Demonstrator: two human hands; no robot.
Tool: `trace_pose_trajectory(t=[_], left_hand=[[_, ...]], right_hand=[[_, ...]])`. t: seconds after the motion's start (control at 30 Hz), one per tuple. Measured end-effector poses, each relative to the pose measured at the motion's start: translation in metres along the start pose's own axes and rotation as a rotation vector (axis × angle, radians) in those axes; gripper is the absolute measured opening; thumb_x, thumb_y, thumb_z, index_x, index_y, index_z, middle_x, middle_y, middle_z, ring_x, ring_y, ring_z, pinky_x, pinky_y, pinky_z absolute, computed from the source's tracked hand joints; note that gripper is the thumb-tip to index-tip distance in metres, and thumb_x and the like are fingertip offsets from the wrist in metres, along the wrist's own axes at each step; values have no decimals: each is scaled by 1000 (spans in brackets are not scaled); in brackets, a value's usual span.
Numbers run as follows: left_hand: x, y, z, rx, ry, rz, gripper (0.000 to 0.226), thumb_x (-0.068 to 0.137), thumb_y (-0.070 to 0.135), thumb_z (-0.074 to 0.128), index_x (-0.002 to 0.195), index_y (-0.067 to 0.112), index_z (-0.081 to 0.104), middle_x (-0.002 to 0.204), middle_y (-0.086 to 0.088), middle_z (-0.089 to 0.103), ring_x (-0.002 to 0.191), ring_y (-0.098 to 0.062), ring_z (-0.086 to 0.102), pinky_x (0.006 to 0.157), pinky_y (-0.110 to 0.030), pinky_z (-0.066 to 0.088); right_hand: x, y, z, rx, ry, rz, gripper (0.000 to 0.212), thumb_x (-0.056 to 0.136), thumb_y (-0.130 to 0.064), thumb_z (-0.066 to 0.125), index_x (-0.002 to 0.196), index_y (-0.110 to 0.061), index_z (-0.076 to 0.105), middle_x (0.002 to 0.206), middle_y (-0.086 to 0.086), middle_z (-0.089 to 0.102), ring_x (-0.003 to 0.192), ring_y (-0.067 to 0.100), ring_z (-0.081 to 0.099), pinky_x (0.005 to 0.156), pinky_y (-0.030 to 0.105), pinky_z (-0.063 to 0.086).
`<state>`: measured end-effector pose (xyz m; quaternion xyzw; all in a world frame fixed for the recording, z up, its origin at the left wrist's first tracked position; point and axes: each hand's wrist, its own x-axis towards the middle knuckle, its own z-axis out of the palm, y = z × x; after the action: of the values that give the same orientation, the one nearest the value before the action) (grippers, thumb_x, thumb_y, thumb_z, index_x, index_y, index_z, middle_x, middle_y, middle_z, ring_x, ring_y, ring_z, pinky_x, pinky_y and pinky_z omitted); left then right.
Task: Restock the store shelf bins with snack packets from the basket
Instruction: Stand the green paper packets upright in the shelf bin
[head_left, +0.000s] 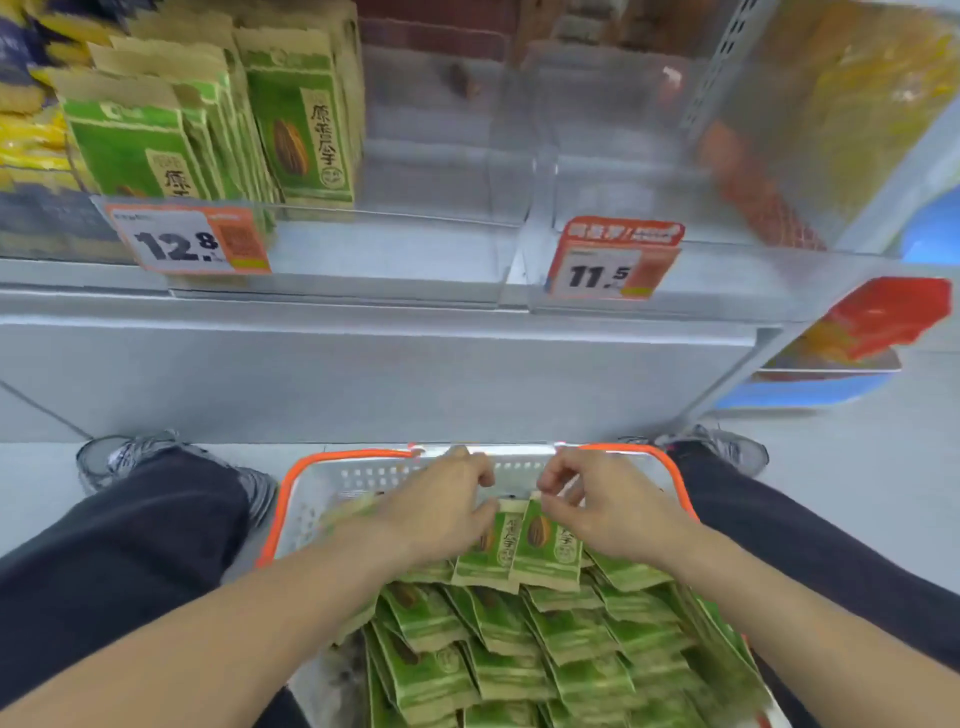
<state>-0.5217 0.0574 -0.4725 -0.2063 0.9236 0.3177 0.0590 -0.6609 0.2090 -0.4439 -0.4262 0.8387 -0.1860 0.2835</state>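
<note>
A white basket with an orange rim (291, 483) sits on the floor between my knees, holding several green and tan snack packets (519, 639). Two upright packets (519, 551) stand at the far end of the pile. My left hand (436, 499) grips the left one of the pair, thumb at its top edge. My right hand (608, 504) pinches the top of the right one. Above, a clear shelf bin (395, 249) holds matching packets (296, 119) on its left side.
A second clear bin (727, 270) with an 11.5 price tag (613, 260) stands to the right; a 12.8 tag (192, 239) marks the left bin. The grey shelf base (363, 374) faces me. My shoes and dark trouser legs flank the basket.
</note>
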Motion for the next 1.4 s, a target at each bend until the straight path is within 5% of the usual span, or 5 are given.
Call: trace_pose_trajectory(t=[0.37, 0.67, 0.93, 1.07, 1.4], left_hand=[[-1, -13, 80, -34, -286, -343, 56, 94, 41, 60, 140, 14, 42, 133, -2, 59, 117, -20, 59, 99, -33, 49], [9, -12, 77, -146, -324, -458, 58, 85, 33, 75, 136, 22, 50, 92, 8, 59, 81, -5, 58, 69, -19, 44], [8, -5, 65, -302, -325, -621, 83, 75, 18, 85, 144, 13, 39, 85, 5, 73, 93, -12, 67, 95, -34, 48], [6, 0, 56, -380, -381, -733, 48, 77, 11, 82, 119, 12, 58, 101, -1, 68, 98, -19, 60, 104, -40, 46], [-2, 2, 48, -607, -169, -713, 35, 75, -7, 78, 101, 10, 61, 98, -8, 74, 93, -24, 69, 92, -44, 54]], right_hand=[[-29, 92, 62, -78, -31, 165, 48, 94, -30, 57, 140, -19, 47, 121, 6, 60, 119, 25, 51, 97, 34, 44], [-17, 76, 68, -42, -113, 299, 55, 96, -44, 59, 142, -21, 42, 140, 13, 50, 130, 32, 46, 105, 42, 42], [-13, 80, 47, 275, -44, 416, 33, 88, -23, 75, 118, -24, 63, 109, -4, 62, 89, 12, 61, 84, 25, 49], [-14, 83, 42, 361, 4, 439, 17, 85, -18, 78, 95, -29, 68, 92, -6, 64, 81, 6, 61, 66, 16, 45], [-25, 77, 36, 638, 76, 397, 41, 75, -4, 84, 102, -20, 57, 85, 5, 71, 78, 17, 70, 81, 37, 59]])
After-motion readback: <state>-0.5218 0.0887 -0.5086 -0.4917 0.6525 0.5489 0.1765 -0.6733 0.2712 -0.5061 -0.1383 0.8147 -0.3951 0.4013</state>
